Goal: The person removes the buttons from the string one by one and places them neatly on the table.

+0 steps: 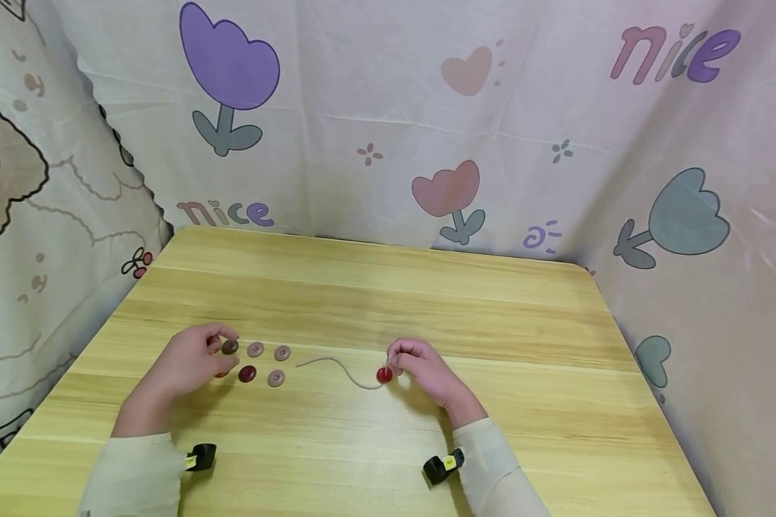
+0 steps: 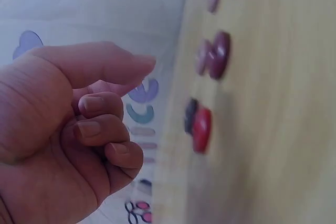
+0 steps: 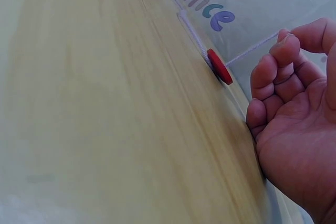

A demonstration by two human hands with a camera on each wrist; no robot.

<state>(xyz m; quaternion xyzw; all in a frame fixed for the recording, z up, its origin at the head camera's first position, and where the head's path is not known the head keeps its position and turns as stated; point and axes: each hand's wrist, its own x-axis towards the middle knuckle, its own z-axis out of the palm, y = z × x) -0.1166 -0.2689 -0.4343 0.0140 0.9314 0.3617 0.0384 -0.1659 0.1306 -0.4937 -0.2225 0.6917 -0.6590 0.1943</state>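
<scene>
My right hand (image 1: 423,366) pinches one end of a thin pale cord (image 1: 336,362) between thumb and fingertip. A red button (image 3: 219,66) is threaded on this cord, just below those fingers; the rest of the cord curves leftward across the table. My left hand (image 1: 190,359) hovers over the left side of the buttons, its thumb and index finger apart around a dark button (image 1: 230,347). Nothing is held in it in the left wrist view. Another red button (image 2: 201,130) lies beside the dark one, partly hidden by the left hand in the head view.
Right of the left hand lie a dark red button (image 1: 247,373) and three dusty pink buttons, the nearest one (image 1: 276,378) close to the cord's free end. The wooden table (image 1: 362,294) meets a patterned curtain (image 1: 362,194) at its back edge.
</scene>
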